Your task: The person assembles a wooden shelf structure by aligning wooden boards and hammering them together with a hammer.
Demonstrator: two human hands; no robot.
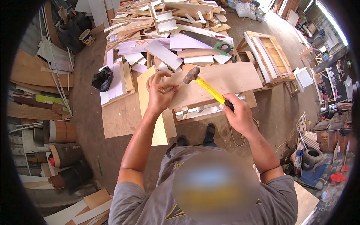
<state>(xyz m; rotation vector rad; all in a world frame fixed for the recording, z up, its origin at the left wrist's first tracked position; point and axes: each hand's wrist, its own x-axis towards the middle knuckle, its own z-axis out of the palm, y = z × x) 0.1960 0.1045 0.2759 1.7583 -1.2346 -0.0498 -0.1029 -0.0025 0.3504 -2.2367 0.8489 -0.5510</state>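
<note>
A hammer [206, 89] with a yellow and black handle is gripped in my right hand [240, 114], its rusty head raised over a wide plywood board [228, 78]. My left hand [159, 93] is at the board's left end, thumb and forefinger pinched together at its edge; whatever is between the fingertips is too small to make out. Under the plywood board lies a white-edged frame or box [198, 111]. A pale narrow board [159, 129] runs beneath my left forearm.
Behind the board is a big pile of wood offcuts [161, 26] with a green-handled saw [223, 48] on it. A black plastic bag [102, 79] lies at the left. To the right stands a wooden frame [268, 56]. A cable [237, 142] lies on the floor.
</note>
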